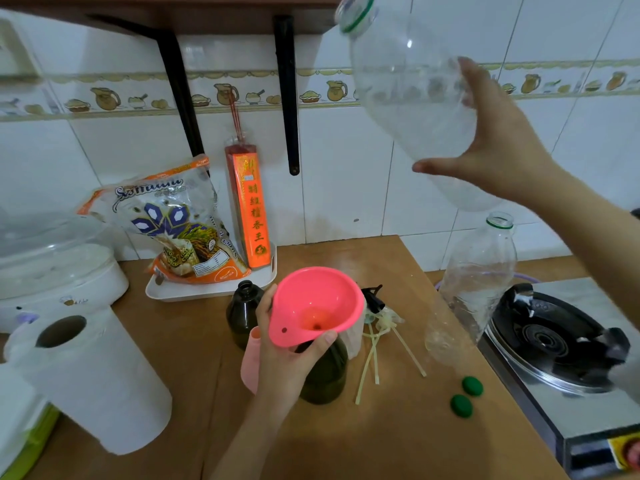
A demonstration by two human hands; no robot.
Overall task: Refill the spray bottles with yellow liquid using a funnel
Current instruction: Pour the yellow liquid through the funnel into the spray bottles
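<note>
The left hand (280, 355) curls its thumb and fingers round the rim of the pink funnel (317, 304), which sits in the neck of a dark spray bottle (325, 375) standing upright on the wooden bench (346, 438). The funnel's wide mouth tilts up and slightly toward the camera; a trace of orange-yellow shows at its throat. The right hand (498, 147) is raised high at the right, fingers spread round the lower body of a large clear plastic bottle (412, 95). This bottle looks empty; its long axis runs diagonally, its green-ringed open neck pointing up and left, well above the funnel.

A second dark spray bottle (244, 313), uncapped, stands just behind the left hand, and a pale pink bottle (251, 358) stands beside the wrist. Right of the funnel lie spray heads with pale tubes (377, 327). Another clear bottle (478, 278) stands upright near a gas stove (554, 344), and two green caps (465, 396) lie on the bench in front of it.

At the left stands a roll of paper towel (86, 379). A white tray (211, 289) against the white tiled wall (346, 168) carries a rice bag (176, 226) and an orange incense pack (251, 206).
</note>
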